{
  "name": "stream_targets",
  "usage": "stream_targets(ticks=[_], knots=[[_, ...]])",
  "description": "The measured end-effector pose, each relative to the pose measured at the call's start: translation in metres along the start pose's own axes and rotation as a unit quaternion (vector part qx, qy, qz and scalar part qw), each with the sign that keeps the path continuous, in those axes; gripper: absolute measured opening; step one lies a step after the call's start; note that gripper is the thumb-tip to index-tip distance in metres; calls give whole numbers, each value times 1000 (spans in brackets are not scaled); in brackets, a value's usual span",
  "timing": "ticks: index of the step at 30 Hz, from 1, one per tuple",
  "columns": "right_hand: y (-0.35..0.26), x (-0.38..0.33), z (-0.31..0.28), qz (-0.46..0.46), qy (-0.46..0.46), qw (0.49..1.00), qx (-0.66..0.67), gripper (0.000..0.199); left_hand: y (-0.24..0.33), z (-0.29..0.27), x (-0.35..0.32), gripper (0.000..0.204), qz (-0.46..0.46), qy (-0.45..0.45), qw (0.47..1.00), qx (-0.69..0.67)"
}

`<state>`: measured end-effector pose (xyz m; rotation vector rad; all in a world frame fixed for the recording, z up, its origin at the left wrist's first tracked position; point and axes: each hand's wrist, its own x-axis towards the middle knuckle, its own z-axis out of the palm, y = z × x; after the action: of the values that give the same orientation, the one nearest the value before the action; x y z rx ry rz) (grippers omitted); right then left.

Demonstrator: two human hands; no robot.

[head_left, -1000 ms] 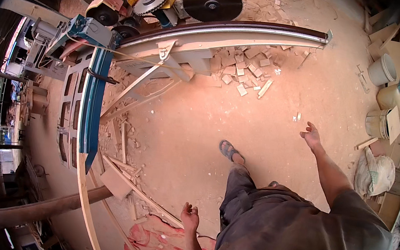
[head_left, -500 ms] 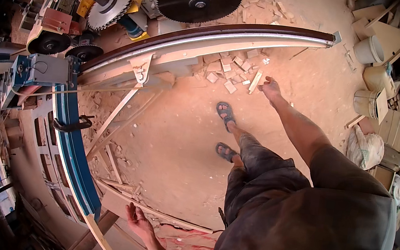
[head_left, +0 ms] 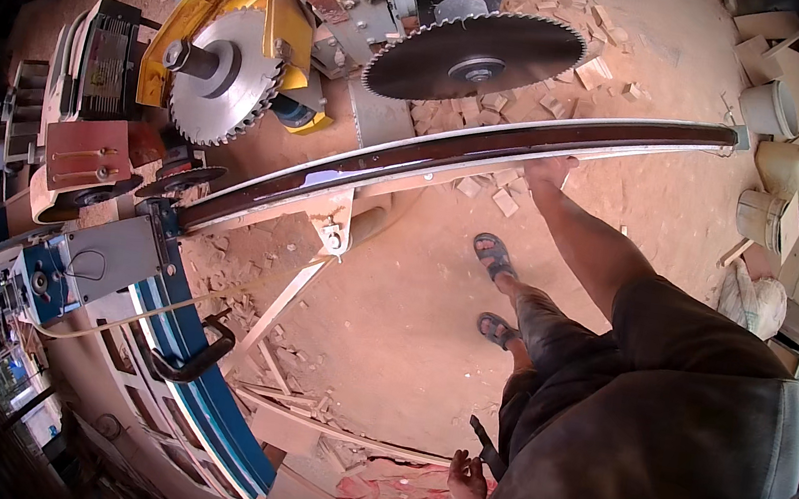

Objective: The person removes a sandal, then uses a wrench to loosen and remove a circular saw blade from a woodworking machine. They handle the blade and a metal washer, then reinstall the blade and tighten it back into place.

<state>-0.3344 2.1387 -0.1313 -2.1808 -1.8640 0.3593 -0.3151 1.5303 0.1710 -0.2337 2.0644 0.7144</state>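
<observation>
My right hand (head_left: 549, 171) reaches to the near edge of a long rail (head_left: 493, 151) with a dark brown top and pale sides. Its fingertips are partly hidden at that edge, and I cannot make out whether they grip it. Low in the picture, close to my body, my left hand (head_left: 468, 479) hangs with loosely bent fingers and nothing visible in it. A dark strap (head_left: 488, 449) dangles just beside that hand. Beyond the rail stand a large dark circular saw blade (head_left: 475, 63) and a silver toothed blade (head_left: 231, 76) in a yellow guard (head_left: 167, 62).
A blue beam (head_left: 201, 380) with a black handle (head_left: 195, 349) runs along the left, joined to a grey box (head_left: 113, 254). Wood offcuts (head_left: 504, 203) litter the dusty floor. Buckets (head_left: 759, 218) and a white sack (head_left: 754, 301) stand at right. Thin wooden strips (head_left: 345, 434) lie low.
My right hand has gone from above the floor scraps to the rail's edge. My left hand has drawn back from near the blue beam toward my body. The machines appear closer.
</observation>
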Motion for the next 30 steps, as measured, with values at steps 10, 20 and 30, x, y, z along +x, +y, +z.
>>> stream_targets(ticks=[10, 20, 30], knots=[[-76, -140, 14, -124, -254, 954, 100, 41, 21, -19, 66, 48, 41, 103, 986, -124], [-35, -176, 200, -573, -411, 669, -234, 72, -34, 80, 203, 43, 41, 55, 995, -79], [-83, -206, 440, -813, -196, 471, -281, 85, -106, 161, 393, 40, 94, 106, 968, -206]])
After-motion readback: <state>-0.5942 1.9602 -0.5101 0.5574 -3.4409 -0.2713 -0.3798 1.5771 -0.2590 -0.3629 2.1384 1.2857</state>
